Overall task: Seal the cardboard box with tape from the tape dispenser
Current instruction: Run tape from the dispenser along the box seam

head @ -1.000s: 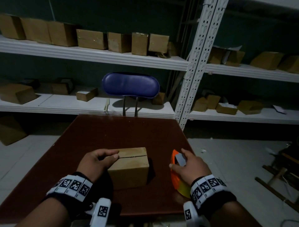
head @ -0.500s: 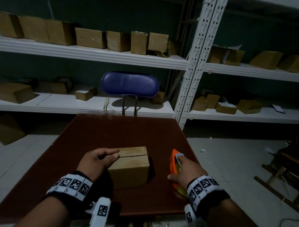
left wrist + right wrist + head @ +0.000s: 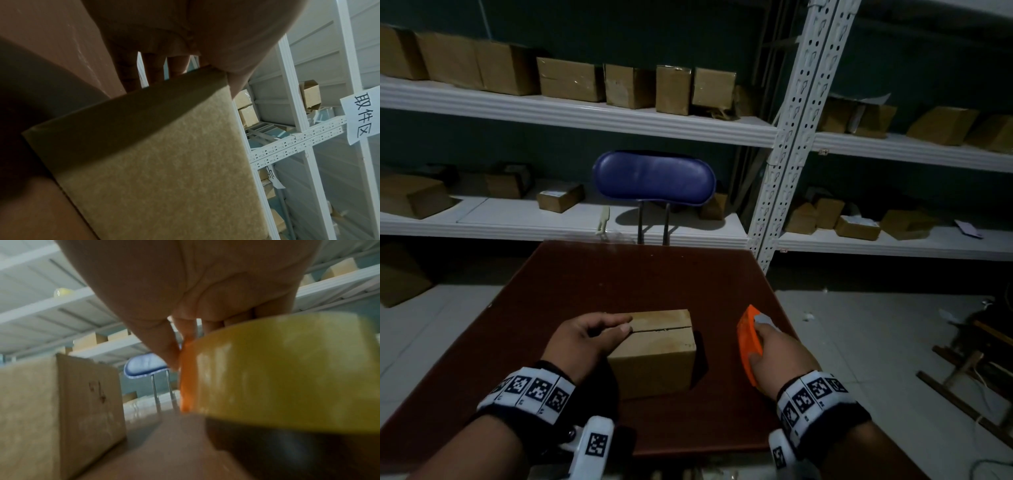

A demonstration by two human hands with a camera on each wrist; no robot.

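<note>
White metal shelving [image 3: 571,113] stacked with cartons lines the dim room beyond the dark red table [image 3: 640,277], where the work has barely begun. The cardboard box [image 3: 657,353] stands closed, but the seam between its top flaps shows bare, with no tape across it, so the whole sealing pass appears still to be done. The left hand [image 3: 585,339] rests on the box's near left corner, fingers relaxed and laid over the top edge beside the seam, steadying it rather than gripping. Just to the box's right, apart from it, the right hand [image 3: 777,349] curls around the orange tape dispenser [image 3: 750,339], thumb pressed to its orange side and fingers over the yellowish roll [image 3: 287,369], low by the table.
</note>
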